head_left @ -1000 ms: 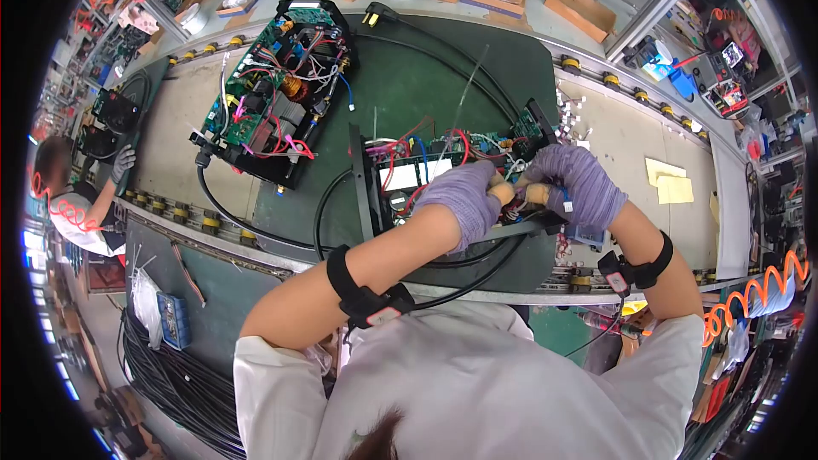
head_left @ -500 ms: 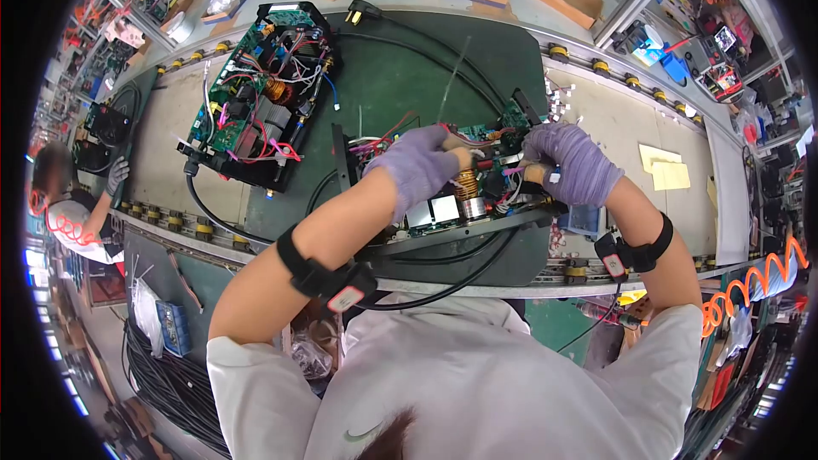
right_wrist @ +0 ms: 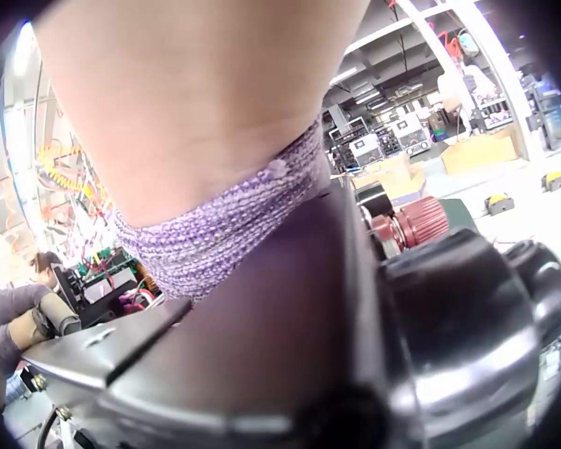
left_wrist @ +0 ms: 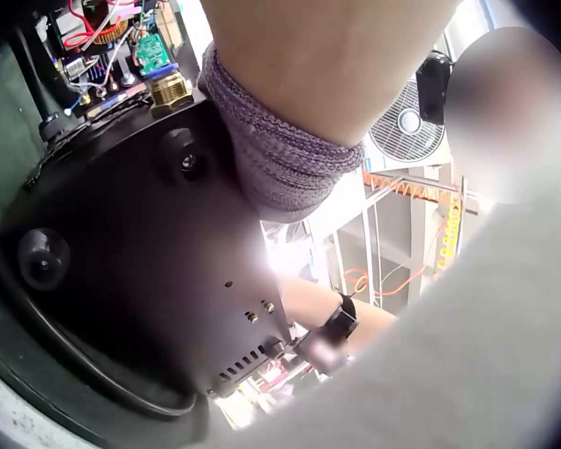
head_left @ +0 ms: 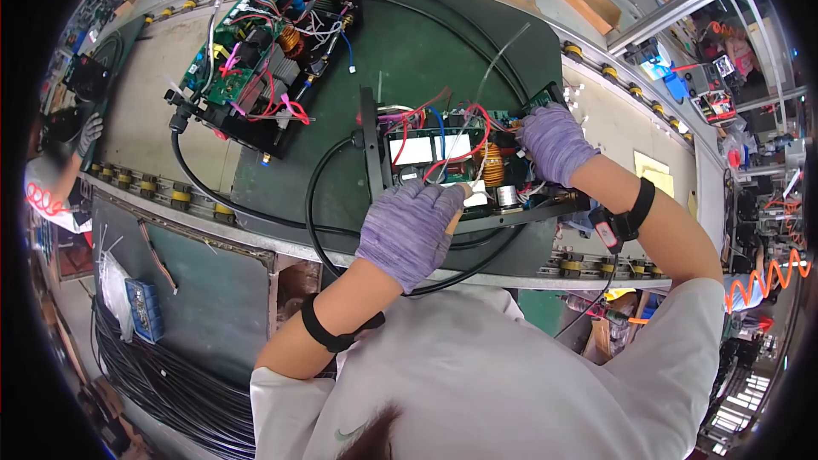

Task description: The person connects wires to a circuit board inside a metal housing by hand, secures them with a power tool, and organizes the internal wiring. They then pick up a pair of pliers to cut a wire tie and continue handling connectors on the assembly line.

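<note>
- Open electronics chassis [head_left: 372, 149], near on worktop [head_left: 409, 60]: left hand [head_left: 407, 234] at near rail, right hand [head_left: 555, 146] at right end—grip of fingers indeterminable.
- Red wire [head_left: 488, 129]—glove snag could strain its joint.

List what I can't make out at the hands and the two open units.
- Right hand's fingertips: head view, behind its own glove and wiring.
- What the left hand pinches, if anything: head view, too small.
- Any print on the white blocks: head view, too small.
- Farther unit's far end: head view, cut by top edge.
</note>
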### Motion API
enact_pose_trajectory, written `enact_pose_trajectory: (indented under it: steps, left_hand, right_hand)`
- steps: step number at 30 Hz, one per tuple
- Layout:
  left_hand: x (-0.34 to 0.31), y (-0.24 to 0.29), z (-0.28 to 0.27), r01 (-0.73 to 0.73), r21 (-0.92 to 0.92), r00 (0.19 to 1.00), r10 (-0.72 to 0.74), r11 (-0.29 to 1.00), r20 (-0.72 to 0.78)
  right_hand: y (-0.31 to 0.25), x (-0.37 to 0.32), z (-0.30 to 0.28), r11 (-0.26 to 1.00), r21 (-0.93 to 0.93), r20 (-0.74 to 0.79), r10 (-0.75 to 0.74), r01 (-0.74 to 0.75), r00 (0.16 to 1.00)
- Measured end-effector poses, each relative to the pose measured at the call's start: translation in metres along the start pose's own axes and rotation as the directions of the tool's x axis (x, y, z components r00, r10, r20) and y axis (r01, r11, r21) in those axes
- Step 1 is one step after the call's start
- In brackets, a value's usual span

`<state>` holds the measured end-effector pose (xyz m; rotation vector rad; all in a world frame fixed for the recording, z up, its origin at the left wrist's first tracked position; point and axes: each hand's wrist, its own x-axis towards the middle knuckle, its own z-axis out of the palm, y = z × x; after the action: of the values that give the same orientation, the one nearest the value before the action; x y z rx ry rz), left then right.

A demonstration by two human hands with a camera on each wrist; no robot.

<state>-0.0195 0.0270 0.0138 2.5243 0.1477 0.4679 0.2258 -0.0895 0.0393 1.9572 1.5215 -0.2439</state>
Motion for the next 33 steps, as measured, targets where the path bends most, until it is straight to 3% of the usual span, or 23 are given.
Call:
enact_pose_trajectory:
  steps: [7, 8, 16, 20, 24, 27, 33]
  left_hand:
    - [0.002, 0.001, 0.001, 0.023, -0.002, 1.0, -0.023, 1.0, 0.009]
    - [0.002, 0.001, 0.0, 0.025, 0.004, 1.0, -0.025, 1.0, 0.014]
    - [0.004, 0.007, 0.0, 0.032, -0.007, 0.999, -0.032, 0.999, -0.01]
    - [0.002, 0.005, 0.001, 0.012, 0.018, 0.999, -0.011, 1.0, -0.033]
    - [0.002, 0.004, 0.002, 0.019, 0.013, 0.999, -0.019, 1.0, -0.035]
    - [0.001, 0.004, 0.004, 0.019, 0.014, 0.999, -0.018, 1.0, -0.036]
    - [0.002, 0.006, 0.002, 0.028, 0.001, 0.999, -0.028, 1.0, -0.037]
  right_hand:
    - [-0.004, 0.008, 0.013, 0.999, -0.024, -0.107, 0.021, -0.023, 0.994]
    - [-0.004, 0.008, 0.017, 0.998, -0.045, -0.187, 0.029, -0.038, 0.982]
    - [-0.01, 0.005, -0.012, 0.998, -0.023, 0.082, 0.053, -0.051, 0.995]
    - [-0.006, 0.014, 0.004, 0.997, -0.073, -0.01, 0.04, -0.04, 0.999]
    - [0.005, 0.011, 0.003, 0.988, 0.133, -0.063, 0.09, -0.081, 0.994]
    - [-0.003, 0.007, -0.006, 0.992, 0.042, -0.018, 0.12, -0.12, 0.993]
    - [-0.003, 0.011, -0.01, 0.996, 0.047, 0.022, 0.074, -0.075, 0.997]
